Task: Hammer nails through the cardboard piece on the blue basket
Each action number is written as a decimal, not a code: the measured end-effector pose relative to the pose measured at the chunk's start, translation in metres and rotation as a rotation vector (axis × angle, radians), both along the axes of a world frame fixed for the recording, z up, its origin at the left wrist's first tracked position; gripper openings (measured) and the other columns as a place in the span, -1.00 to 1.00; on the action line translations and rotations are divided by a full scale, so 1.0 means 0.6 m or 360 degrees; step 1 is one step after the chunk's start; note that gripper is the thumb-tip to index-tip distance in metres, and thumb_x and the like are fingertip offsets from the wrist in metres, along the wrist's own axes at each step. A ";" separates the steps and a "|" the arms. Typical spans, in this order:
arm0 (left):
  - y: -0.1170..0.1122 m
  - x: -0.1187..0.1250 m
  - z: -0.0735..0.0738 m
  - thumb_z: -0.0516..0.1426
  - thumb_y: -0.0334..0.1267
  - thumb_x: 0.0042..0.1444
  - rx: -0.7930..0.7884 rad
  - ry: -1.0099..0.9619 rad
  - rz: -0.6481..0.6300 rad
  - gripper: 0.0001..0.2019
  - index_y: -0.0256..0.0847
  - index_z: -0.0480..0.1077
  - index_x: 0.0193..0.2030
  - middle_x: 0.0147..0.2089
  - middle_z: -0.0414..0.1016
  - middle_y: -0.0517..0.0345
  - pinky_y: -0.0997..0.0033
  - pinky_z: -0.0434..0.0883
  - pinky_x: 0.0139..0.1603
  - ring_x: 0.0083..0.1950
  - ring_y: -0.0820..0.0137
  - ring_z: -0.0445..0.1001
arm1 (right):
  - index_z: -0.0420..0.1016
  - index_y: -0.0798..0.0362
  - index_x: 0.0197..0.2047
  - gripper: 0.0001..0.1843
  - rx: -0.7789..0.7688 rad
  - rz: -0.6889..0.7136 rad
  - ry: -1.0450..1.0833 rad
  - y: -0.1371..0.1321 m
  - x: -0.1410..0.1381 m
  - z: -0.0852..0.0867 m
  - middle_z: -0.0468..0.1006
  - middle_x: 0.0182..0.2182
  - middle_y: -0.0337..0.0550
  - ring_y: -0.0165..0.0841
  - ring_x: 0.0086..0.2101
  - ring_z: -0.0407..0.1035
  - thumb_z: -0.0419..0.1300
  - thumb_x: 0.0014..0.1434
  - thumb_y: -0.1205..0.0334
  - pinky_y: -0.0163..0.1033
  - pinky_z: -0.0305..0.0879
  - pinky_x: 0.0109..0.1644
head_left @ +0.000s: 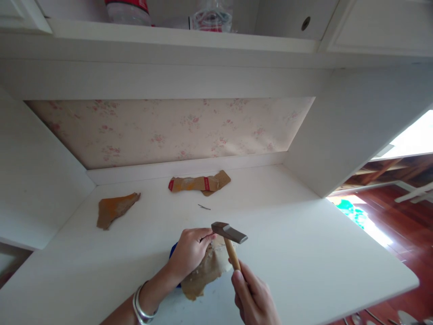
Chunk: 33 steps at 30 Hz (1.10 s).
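Note:
My right hand point(252, 293) is wrapped round the wooden handle of a hammer point(230, 233), its dark metal head raised close to my left fingertips. My left hand point(192, 248) is closed in a pinch, thumb against forefinger, and what sits between them is too small or hidden to make out. Below those fingers lies a torn piece of brown cardboard or paper point(206, 273) with a ragged front edge. Something blue point(174, 248) shows from under it, mostly covered by my left hand and wrist.
Thin nails point(204, 207) lie on the white desktop point(287, 216). Behind them are brown cardboard scraps with red print point(192, 183), and another torn scrap point(117, 210) is at the left. White side panels and an overhead shelf point(169, 38) with bottles enclose the desk.

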<state>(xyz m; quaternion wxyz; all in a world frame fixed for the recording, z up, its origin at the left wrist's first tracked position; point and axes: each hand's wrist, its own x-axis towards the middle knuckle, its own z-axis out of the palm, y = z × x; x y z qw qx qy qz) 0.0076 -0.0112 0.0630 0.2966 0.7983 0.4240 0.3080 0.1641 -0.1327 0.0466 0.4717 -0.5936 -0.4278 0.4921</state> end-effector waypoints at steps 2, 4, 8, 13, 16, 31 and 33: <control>0.000 0.000 0.000 0.10 -0.26 0.27 0.0001 0.0002 -0.0008 -0.77 -0.11 0.55 -0.35 -0.38 0.62 0.22 0.49 0.38 -0.29 -0.40 0.40 0.52 | 0.45 0.11 -0.07 -0.36 -0.0006 0.0010 0.0004 0.000 0.000 -0.001 0.08 -0.65 -0.42 -0.50 -0.67 -0.06 -0.01 0.24 -0.32 -0.38 -0.17 -0.67; 0.000 0.000 -0.001 0.09 -0.27 0.28 -0.0008 0.0008 -0.0007 -0.78 -0.10 0.56 -0.32 -0.35 0.63 0.21 0.48 0.38 -0.26 -0.37 0.39 0.54 | 0.47 0.11 -0.10 -0.38 0.0014 0.0026 -0.0035 0.000 0.000 -0.003 0.06 -0.66 -0.42 -0.49 -0.66 -0.05 0.00 0.24 -0.31 -0.37 -0.15 -0.66; 0.000 0.000 -0.003 0.10 -0.26 0.28 0.0004 0.0020 -0.0009 -0.77 -0.11 0.55 -0.35 -0.39 0.61 0.22 0.48 0.38 -0.26 -0.38 0.39 0.54 | 0.45 0.13 -0.06 -0.39 0.0031 -0.0016 -0.0032 -0.002 -0.001 -0.008 0.07 -0.67 -0.44 -0.50 -0.67 -0.04 0.00 0.26 -0.28 -0.37 -0.16 -0.66; 0.000 0.000 -0.001 0.09 -0.29 0.27 -0.0001 0.0015 0.0000 -0.79 -0.09 0.56 -0.30 -0.31 0.65 0.21 0.48 0.39 -0.21 -0.32 0.37 0.57 | 0.47 0.13 -0.12 -0.39 0.0022 -0.0016 -0.0043 -0.003 -0.001 -0.012 0.08 -0.67 -0.43 -0.51 -0.67 -0.05 0.02 0.24 -0.29 -0.38 -0.16 -0.66; -0.001 0.001 -0.002 0.10 -0.29 0.27 -0.0007 0.0030 -0.0010 -0.78 -0.11 0.55 -0.34 -0.35 0.64 0.22 0.48 0.38 -0.25 -0.36 0.38 0.55 | 0.47 0.12 -0.12 -0.38 0.0015 -0.0052 -0.0037 -0.004 -0.001 -0.013 0.11 -0.67 -0.42 -0.51 -0.67 -0.03 0.01 0.23 -0.31 -0.38 -0.15 -0.66; -0.003 -0.001 -0.003 0.10 -0.30 0.27 0.0047 0.0093 0.0006 -0.80 -0.08 0.56 -0.29 -0.31 0.65 0.22 0.46 0.41 -0.20 -0.31 0.36 0.58 | 0.45 0.12 -0.11 -0.37 -0.0032 -0.0045 -0.0030 -0.008 0.003 -0.011 0.07 -0.68 -0.44 -0.51 -0.67 -0.05 0.01 0.23 -0.32 -0.37 -0.19 -0.65; -0.003 -0.001 -0.003 0.11 -0.27 0.27 0.0071 0.0063 0.0017 -0.82 -0.08 0.56 -0.26 -0.28 0.65 0.22 0.45 0.44 -0.16 -0.29 0.36 0.60 | 0.44 0.12 -0.09 -0.37 -0.0023 -0.0058 -0.0018 -0.008 0.006 -0.009 0.07 -0.67 -0.44 -0.51 -0.66 -0.04 -0.02 0.25 -0.32 -0.37 -0.17 -0.65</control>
